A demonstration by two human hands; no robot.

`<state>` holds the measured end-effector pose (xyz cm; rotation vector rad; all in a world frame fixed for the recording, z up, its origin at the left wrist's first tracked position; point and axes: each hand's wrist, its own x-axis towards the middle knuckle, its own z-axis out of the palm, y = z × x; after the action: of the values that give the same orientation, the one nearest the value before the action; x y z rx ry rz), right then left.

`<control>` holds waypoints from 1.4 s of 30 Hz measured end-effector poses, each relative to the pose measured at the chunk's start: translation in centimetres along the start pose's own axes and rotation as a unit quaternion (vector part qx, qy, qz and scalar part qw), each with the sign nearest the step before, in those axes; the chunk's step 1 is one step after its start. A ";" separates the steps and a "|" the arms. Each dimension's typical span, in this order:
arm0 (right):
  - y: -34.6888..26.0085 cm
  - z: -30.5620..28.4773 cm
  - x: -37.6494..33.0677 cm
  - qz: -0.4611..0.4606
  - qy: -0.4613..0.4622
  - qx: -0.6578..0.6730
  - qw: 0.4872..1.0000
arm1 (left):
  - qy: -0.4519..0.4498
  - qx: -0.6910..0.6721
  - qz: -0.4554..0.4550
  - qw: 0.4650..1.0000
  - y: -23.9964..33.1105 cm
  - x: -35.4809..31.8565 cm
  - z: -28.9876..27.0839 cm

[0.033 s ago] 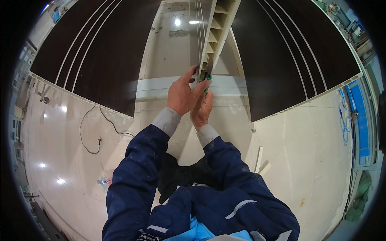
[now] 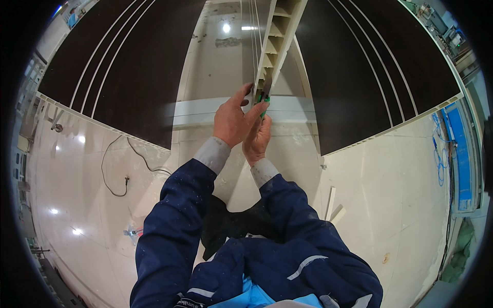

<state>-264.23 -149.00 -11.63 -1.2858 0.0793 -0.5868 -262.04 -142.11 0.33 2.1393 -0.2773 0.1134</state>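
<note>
Trimming step: your left hand (image 2: 233,120) pinches the hollow panel strip (image 2: 275,38); your right hand (image 2: 258,137) grips a green-handled cutter (image 2: 264,98); steady it next.

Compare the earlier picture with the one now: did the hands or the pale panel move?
Nothing has visibly changed. The left hand and the right hand are at the end of the pale hollow panel as before, with the green-handled tool between them. The dark panels and the black cable on the floor lie the same.
</note>
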 end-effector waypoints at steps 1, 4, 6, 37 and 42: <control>0.5 0.4 0.7 -0.006 -0.002 0.005 1.000 | 0.005 -0.003 0.005 1.000 -0.1 0.7 0.0; 1.3 1.0 1.2 -0.035 0.016 -0.007 0.999 | 0.011 -0.016 0.006 1.000 -0.2 0.9 0.2; 1.4 0.8 1.4 -0.030 -0.002 0.004 1.000 | 0.010 -0.027 -0.001 1.000 -0.2 1.0 0.2; 2.1 -1.1 1.1 0.002 -0.045 -0.055 0.997 | 0.023 0.062 0.035 0.997 0.0 0.3 0.9; 2.4 -1.0 1.6 0.004 -0.081 -0.025 0.996 | 0.032 0.071 0.004 0.997 -0.3 0.7 1.1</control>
<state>-262.34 -150.21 -13.67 -1.3771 -0.0351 -0.4732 -261.31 -143.03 -0.39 2.2708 -0.2467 0.2129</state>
